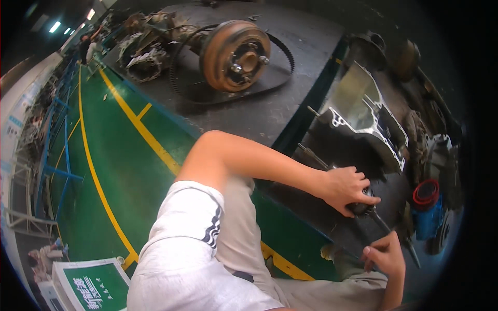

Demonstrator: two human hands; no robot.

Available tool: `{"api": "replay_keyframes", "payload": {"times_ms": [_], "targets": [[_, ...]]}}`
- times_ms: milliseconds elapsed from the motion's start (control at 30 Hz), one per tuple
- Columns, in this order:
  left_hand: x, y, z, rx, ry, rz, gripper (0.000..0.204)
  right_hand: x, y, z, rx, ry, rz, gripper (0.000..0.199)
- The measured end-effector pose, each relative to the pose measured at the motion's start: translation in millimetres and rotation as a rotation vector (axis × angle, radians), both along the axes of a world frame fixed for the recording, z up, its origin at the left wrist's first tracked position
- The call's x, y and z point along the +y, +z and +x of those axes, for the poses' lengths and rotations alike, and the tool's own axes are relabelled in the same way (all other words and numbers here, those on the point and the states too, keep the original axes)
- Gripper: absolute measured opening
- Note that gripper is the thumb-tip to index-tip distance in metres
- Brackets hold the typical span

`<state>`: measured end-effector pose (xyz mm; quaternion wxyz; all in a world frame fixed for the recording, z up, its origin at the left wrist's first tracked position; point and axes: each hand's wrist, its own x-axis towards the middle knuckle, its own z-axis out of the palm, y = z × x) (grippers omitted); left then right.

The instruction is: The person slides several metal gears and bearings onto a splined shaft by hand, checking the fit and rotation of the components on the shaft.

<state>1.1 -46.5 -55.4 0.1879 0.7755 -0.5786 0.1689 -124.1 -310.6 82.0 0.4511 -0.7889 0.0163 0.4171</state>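
Observation:
My left hand [348,191] reaches across the bench with its fingers wrapped over a dark metal shaft with a round hub [363,207]. One thin end of a rod [313,155] shows beyond that hand, and the shaft's other part runs toward my right hand [386,254]. The right hand's fingers are curled, thumb near the index finger; what they hold, if anything, is hidden. Close beyond the left hand stands an open cast-metal housing [358,111] with a bright machined rim. A tapered rod [412,254] lies right of my right hand.
A rusty brake drum [236,56] sits on the far bench, a toothed belt [282,88] looped around it. Gearbox castings [145,62] lie to its left. Blue [428,217] and red [426,193] parts are at the right. The green floor [119,171] has yellow lines; a person [85,49] is far off.

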Motion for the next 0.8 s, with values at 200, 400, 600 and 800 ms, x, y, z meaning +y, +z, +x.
{"api": "replay_keyframes", "payload": {"times_ms": [200,400,600,800], "targets": [[-1.0,-2.9,1.5,0.019,-0.008,-0.012,0.086,13.2,-36.6,3.7,-0.443,-0.213,-0.135,0.084],[-1.5,-2.0,2.9,0.005,-0.014,0.0,0.087,12.5,-34.5,16.4,-0.321,0.077,-0.275,0.103],[-2.0,0.5,3.0,0.011,-0.009,0.032,0.087,3.3,-18.4,16.4,-0.374,0.183,-0.149,0.08],[0.2,2.4,3.8,0.022,-0.006,0.067,0.088,1.6,-23.3,7.6,-0.44,0.121,-0.154,0.068]]}}
